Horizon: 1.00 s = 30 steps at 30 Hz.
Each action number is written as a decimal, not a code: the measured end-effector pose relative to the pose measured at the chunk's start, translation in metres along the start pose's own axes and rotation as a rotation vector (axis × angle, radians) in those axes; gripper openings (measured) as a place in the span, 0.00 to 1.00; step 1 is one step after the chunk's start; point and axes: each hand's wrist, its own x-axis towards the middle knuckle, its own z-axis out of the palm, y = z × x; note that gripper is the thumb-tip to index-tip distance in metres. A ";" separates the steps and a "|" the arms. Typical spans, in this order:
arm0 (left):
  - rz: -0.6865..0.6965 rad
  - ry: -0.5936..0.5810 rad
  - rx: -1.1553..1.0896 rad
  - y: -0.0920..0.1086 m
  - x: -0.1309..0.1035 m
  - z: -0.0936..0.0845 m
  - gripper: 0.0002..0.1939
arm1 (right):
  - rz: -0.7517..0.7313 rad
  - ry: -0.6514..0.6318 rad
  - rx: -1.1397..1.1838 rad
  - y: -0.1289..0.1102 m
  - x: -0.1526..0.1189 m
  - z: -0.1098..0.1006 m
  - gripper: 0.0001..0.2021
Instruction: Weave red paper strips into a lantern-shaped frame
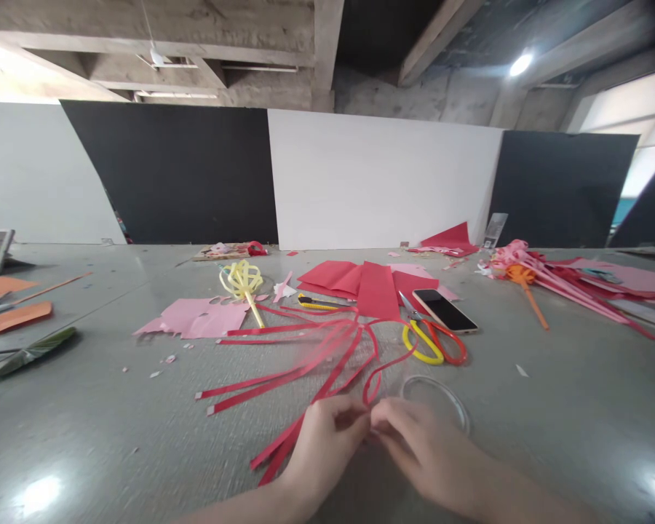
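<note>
Left hand [322, 447] and right hand [420, 447] both pinch red paper strips [306, 356] between fingertips (blurred), strips fanning ahead. Clear tape roll [437, 400] just beyond right hand; scissors [429, 338] farther ahead.

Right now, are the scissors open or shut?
Shut, it seems. The scissors lie flat on the table beside the phone, their yellow and orange handle loops close together and the blades showing as one point.
</note>
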 end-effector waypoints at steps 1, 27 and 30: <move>-0.032 0.006 -0.025 0.001 0.001 0.000 0.07 | -0.020 0.010 -0.019 0.001 0.000 0.001 0.10; -0.060 -0.033 -0.041 0.003 0.001 -0.001 0.06 | 0.249 0.059 0.543 0.006 0.005 0.004 0.12; -0.071 -0.036 -0.046 0.004 0.001 -0.001 0.06 | 0.227 0.058 0.493 0.007 0.004 0.006 0.13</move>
